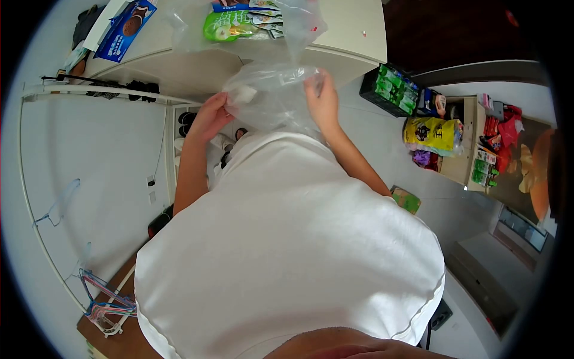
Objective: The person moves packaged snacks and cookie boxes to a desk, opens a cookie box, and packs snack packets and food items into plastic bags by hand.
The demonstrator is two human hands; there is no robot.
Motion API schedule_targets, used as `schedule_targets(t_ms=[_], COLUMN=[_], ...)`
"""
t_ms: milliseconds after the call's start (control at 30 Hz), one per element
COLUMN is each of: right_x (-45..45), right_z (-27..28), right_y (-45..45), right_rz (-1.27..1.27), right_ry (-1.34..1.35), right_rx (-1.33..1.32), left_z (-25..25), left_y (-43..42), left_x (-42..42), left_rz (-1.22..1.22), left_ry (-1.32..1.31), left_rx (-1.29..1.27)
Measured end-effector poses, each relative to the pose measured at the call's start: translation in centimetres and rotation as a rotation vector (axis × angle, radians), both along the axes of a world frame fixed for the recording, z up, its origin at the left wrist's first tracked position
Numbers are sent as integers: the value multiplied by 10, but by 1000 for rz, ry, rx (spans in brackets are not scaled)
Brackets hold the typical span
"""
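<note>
Between my two hands a clear plastic bag (272, 99) is spread out in front of my white shirt. My left hand (213, 115) pinches its left edge, and my right hand (323, 99) grips the right side near the top. Just beyond, on the pale cabinet top, lies another clear plastic bag (305, 27) with a green snack packet (228, 25) and several small sachets (267, 23) in or on it. Whether the two bags touch or are joined I cannot tell.
A blue cookie box (125, 30) stands at the cabinet's left end. To the left is a white metal rack (95, 90) with hangers (107, 296). On the right are a black crate (388, 90) of green packs, a yellow bag (431, 135) and a shelf (469, 143) with goods.
</note>
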State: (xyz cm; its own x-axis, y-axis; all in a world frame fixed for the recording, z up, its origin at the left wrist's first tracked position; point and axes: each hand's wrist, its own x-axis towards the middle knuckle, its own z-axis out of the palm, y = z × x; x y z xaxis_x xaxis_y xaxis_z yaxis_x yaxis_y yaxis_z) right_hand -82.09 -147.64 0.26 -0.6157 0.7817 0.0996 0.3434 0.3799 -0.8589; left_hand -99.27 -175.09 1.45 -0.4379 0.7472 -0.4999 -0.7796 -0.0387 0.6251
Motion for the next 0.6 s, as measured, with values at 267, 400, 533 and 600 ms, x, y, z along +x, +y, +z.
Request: schedule_targets(t_ms=[267, 400, 533, 600], right_x=[11, 0, 2, -2], right_z=[45, 41, 18, 32], right_y=[-35, -48, -39, -42], right_rz=[264, 527, 458, 474], right_ry=[374, 253, 110, -2], right_rx=[808, 508, 440, 196], left_z=[-14, -8, -4, -1], left_y=[21, 36, 40, 41], left_x=[25, 42, 51, 53], left_rz=[121, 202, 264, 253], left_ry=[20, 74, 147, 214], left_rx=[69, 16, -104, -150])
